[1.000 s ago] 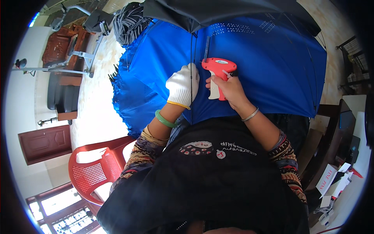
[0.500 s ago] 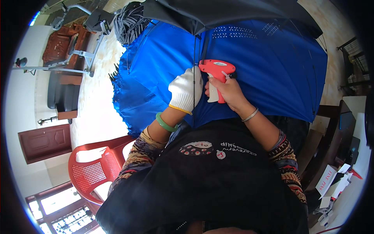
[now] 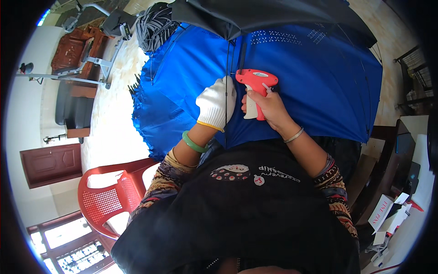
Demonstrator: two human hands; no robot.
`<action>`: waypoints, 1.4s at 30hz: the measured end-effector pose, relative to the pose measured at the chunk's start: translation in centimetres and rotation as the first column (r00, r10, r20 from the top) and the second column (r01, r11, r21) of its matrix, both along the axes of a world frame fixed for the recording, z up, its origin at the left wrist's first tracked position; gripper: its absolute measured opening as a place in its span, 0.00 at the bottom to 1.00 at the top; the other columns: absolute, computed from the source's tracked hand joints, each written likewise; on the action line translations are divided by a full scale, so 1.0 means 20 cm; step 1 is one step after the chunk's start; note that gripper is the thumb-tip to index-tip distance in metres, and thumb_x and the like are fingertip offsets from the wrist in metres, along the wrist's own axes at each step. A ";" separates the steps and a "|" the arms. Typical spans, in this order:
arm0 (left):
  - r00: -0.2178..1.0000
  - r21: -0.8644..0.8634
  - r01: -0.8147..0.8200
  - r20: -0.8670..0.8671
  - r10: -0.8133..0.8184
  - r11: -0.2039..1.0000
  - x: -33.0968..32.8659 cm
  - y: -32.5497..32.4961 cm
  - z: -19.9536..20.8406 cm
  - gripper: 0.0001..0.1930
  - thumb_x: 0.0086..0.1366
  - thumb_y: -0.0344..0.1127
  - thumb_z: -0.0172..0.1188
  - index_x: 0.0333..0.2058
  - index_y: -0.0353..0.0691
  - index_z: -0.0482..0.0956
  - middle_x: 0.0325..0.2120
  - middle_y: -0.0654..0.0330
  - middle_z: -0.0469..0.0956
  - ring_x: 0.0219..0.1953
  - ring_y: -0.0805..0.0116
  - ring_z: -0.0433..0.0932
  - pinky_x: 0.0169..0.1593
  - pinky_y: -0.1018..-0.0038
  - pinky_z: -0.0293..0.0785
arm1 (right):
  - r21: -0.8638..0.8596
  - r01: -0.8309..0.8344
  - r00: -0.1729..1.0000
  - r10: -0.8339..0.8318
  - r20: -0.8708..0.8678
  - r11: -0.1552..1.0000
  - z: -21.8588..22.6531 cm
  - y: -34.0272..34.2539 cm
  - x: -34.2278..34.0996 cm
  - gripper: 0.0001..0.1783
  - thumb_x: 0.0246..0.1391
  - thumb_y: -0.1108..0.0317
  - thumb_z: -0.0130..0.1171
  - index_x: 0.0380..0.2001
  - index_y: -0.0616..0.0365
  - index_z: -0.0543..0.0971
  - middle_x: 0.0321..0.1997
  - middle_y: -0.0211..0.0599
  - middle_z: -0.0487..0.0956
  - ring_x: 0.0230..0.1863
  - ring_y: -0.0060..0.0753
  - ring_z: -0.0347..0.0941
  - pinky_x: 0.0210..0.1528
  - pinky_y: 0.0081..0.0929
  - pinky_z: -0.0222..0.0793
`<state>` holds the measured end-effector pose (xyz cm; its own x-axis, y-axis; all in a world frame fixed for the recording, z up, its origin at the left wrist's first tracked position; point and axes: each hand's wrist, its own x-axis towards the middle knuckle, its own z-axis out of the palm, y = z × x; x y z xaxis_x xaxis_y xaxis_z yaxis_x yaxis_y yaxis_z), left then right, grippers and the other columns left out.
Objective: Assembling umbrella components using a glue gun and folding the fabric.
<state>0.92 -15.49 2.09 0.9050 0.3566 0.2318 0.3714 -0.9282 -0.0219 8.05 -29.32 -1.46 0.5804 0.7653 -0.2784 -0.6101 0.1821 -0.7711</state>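
Right fingers (image 3: 261, 99) clutch a tagging gun (image 3: 253, 78); what left fingers (image 3: 219, 89) or white box (image 3: 382, 211) hold is unclear.

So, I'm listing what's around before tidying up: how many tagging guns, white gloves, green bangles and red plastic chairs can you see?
Tagging gun: 1
White glove: 1
Green bangle: 1
Red plastic chair: 1
Total: 4

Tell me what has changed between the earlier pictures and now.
Since the previous picture, the red tagging gun in the right hand has shifted slightly right, away from the thin black rib. Nothing was let go. The gloved left hand stays at the rib, over the blue fabric.
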 end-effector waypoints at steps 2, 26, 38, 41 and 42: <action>1.000 0.009 -0.022 -0.003 0.022 1.000 0.00 0.00 0.00 0.07 0.60 0.39 0.53 0.27 0.44 0.70 0.22 0.53 0.77 0.21 0.51 0.78 0.19 0.61 0.71 | -0.003 0.002 1.000 -0.002 -0.005 1.000 0.00 0.00 0.00 0.14 0.57 0.66 0.56 0.42 0.63 0.72 0.31 0.38 0.78 0.29 0.30 0.77 0.32 0.28 0.76; 0.916 -0.760 0.293 0.397 0.056 0.581 -0.05 0.33 0.24 0.14 0.63 0.31 0.54 0.46 0.33 0.75 0.28 0.61 0.78 0.25 0.78 0.73 0.30 0.78 0.71 | 0.262 0.800 0.457 -0.831 0.317 0.540 0.53 -1.07 0.14 0.25 0.60 0.62 0.49 0.56 0.64 0.61 0.58 0.47 0.69 0.55 0.43 0.69 0.51 0.42 0.70; 0.931 0.223 -0.164 -0.288 0.225 0.961 0.11 1.16 0.62 0.17 0.61 0.41 0.54 0.44 0.36 0.75 0.38 0.44 0.77 0.40 0.49 0.77 0.42 0.61 0.74 | -0.126 0.417 0.870 -0.355 0.342 0.900 0.22 -0.82 0.01 0.19 0.57 0.69 0.53 0.51 0.60 0.69 0.40 0.39 0.78 0.38 0.27 0.75 0.43 0.28 0.74; 0.965 0.184 0.256 0.014 -0.263 0.949 0.46 0.70 0.91 0.22 0.60 0.49 0.54 0.45 0.38 0.75 0.43 0.44 0.75 0.45 0.47 0.74 0.47 0.59 0.70 | -0.167 0.134 0.943 -0.074 0.325 0.977 0.21 -0.62 -0.16 0.14 0.56 0.68 0.57 0.44 0.59 0.75 0.40 0.35 0.79 0.40 0.24 0.75 0.43 0.24 0.72; 0.966 0.051 0.250 0.048 -0.253 0.967 0.55 0.51 0.95 0.25 0.59 0.52 0.54 0.48 0.39 0.73 0.44 0.45 0.74 0.47 0.47 0.73 0.49 0.61 0.69 | -0.122 0.068 0.966 -0.034 0.257 0.990 0.24 -0.54 -0.21 0.13 0.55 0.68 0.58 0.44 0.59 0.76 0.40 0.33 0.79 0.40 0.23 0.75 0.43 0.23 0.71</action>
